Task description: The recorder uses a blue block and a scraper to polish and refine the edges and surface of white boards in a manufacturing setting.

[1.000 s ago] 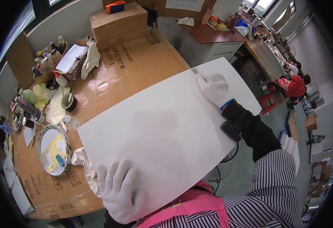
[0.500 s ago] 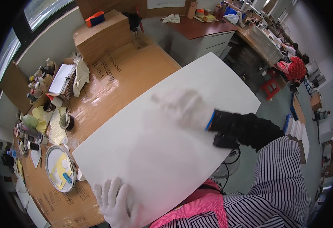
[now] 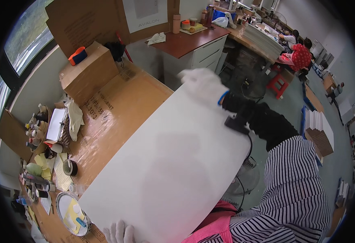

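Brown cardboard box (image 3: 89,75) at table's far-left; white sign (image 3: 145,14) on wall behind.

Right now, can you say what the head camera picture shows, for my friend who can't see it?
A person in white gloves holds a big white board over a cardboard-covered table, right hand at its far corner and left hand at its near edge. Bottles, a tape roll and a cardboard box sit to the left.

white board (image 3: 165,162) on table (image 3: 133,101)
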A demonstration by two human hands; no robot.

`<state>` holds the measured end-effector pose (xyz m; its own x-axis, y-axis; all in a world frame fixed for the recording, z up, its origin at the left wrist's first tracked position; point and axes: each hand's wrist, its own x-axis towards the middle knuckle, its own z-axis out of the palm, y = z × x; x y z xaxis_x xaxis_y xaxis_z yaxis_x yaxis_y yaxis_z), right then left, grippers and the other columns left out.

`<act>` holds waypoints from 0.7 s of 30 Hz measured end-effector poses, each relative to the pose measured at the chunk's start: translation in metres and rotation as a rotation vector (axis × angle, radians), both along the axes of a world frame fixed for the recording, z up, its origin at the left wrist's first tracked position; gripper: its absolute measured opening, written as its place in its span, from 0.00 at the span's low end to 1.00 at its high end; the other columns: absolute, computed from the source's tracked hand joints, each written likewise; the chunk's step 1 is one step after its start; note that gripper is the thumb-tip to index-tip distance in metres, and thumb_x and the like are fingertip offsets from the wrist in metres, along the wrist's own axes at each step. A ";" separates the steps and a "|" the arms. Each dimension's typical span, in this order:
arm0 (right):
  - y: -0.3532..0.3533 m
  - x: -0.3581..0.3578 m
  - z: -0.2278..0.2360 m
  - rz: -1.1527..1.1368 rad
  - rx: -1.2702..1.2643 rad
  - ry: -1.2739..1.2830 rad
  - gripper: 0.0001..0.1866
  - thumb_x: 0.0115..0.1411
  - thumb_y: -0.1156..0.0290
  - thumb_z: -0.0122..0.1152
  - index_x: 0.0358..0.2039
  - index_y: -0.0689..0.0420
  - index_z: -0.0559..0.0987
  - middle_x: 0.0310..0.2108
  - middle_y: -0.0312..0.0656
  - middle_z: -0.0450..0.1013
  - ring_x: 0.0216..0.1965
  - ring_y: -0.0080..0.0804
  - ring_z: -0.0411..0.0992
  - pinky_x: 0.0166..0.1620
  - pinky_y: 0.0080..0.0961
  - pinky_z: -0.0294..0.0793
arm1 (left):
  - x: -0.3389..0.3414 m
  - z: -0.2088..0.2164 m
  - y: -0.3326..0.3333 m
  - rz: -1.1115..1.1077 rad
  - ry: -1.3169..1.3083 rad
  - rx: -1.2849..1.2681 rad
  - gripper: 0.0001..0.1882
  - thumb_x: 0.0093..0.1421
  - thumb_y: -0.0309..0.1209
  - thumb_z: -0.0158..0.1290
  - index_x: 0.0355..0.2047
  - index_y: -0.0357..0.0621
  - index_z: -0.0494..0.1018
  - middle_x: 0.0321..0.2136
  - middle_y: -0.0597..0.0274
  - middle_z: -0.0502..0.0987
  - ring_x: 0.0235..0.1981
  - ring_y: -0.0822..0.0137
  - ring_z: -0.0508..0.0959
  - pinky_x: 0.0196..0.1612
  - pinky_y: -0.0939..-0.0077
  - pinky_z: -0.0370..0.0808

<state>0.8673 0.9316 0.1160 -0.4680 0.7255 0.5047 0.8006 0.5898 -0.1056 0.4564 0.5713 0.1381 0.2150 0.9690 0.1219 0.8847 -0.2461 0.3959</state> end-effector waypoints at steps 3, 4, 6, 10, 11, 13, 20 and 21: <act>-0.099 -0.076 -0.019 0.374 -0.081 -0.024 0.14 0.66 0.62 0.53 0.45 0.53 0.81 0.38 0.46 0.77 0.43 0.44 0.76 0.48 0.39 0.75 | 0.003 0.002 0.001 -0.003 0.015 -0.002 0.30 0.55 0.35 0.56 0.58 0.35 0.71 0.61 0.37 0.70 0.64 0.36 0.66 0.70 0.39 0.52; -0.116 -0.083 -0.019 0.523 -0.033 -0.026 0.15 0.66 0.61 0.53 0.47 0.52 0.81 0.37 0.45 0.77 0.43 0.43 0.76 0.48 0.38 0.75 | 0.004 0.003 0.001 0.001 0.023 0.000 0.30 0.55 0.35 0.56 0.58 0.35 0.72 0.61 0.37 0.70 0.64 0.36 0.66 0.70 0.39 0.52; -0.105 -0.063 -0.014 0.280 -0.140 0.023 0.15 0.64 0.64 0.53 0.49 0.52 0.79 0.39 0.46 0.77 0.37 0.44 0.75 0.43 0.41 0.76 | 0.004 0.003 0.002 -0.001 0.033 0.010 0.30 0.55 0.35 0.56 0.58 0.35 0.72 0.61 0.38 0.70 0.64 0.37 0.66 0.70 0.39 0.52; -0.028 0.062 0.023 -0.620 -0.353 -0.215 0.15 0.65 0.62 0.47 0.41 0.57 0.80 0.36 0.52 0.80 0.39 0.50 0.78 0.38 0.49 0.76 | 0.004 0.001 0.000 0.001 0.042 0.012 0.31 0.55 0.35 0.56 0.58 0.35 0.72 0.61 0.38 0.70 0.65 0.37 0.66 0.70 0.39 0.52; -0.028 0.080 0.020 -0.575 -0.229 -0.206 0.13 0.63 0.64 0.50 0.37 0.56 0.80 0.28 0.50 0.76 0.34 0.49 0.78 0.36 0.47 0.76 | 0.003 0.000 0.000 0.004 0.047 0.008 0.31 0.55 0.35 0.56 0.58 0.35 0.72 0.61 0.38 0.70 0.65 0.38 0.65 0.70 0.39 0.52; -0.040 0.087 0.002 -0.511 -0.149 -0.298 0.11 0.61 0.65 0.54 0.36 0.56 0.80 0.23 0.48 0.73 0.31 0.45 0.77 0.34 0.42 0.77 | 0.003 0.001 -0.001 -0.004 0.057 0.006 0.31 0.54 0.36 0.56 0.58 0.34 0.72 0.61 0.38 0.70 0.65 0.37 0.65 0.70 0.40 0.52; -0.131 0.039 -0.058 0.072 -0.383 0.229 0.19 0.68 0.60 0.50 0.55 0.53 0.75 0.40 0.48 0.76 0.42 0.45 0.76 0.45 0.40 0.76 | 0.006 0.000 0.003 -0.031 0.068 0.015 0.33 0.54 0.39 0.58 0.59 0.33 0.71 0.62 0.37 0.69 0.66 0.37 0.64 0.71 0.40 0.49; -0.130 0.047 -0.052 0.031 -0.386 0.202 0.19 0.69 0.60 0.49 0.56 0.51 0.75 0.42 0.49 0.76 0.43 0.46 0.75 0.46 0.41 0.76 | 0.006 -0.001 0.002 -0.034 0.066 0.019 0.34 0.54 0.39 0.59 0.59 0.34 0.71 0.62 0.37 0.69 0.66 0.36 0.64 0.71 0.40 0.49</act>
<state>0.9144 0.8018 0.0635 -0.4121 0.8661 0.2830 0.7237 0.4999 -0.4758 0.4623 0.5731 0.1369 0.2558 0.9586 0.1252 0.8997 -0.2834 0.3320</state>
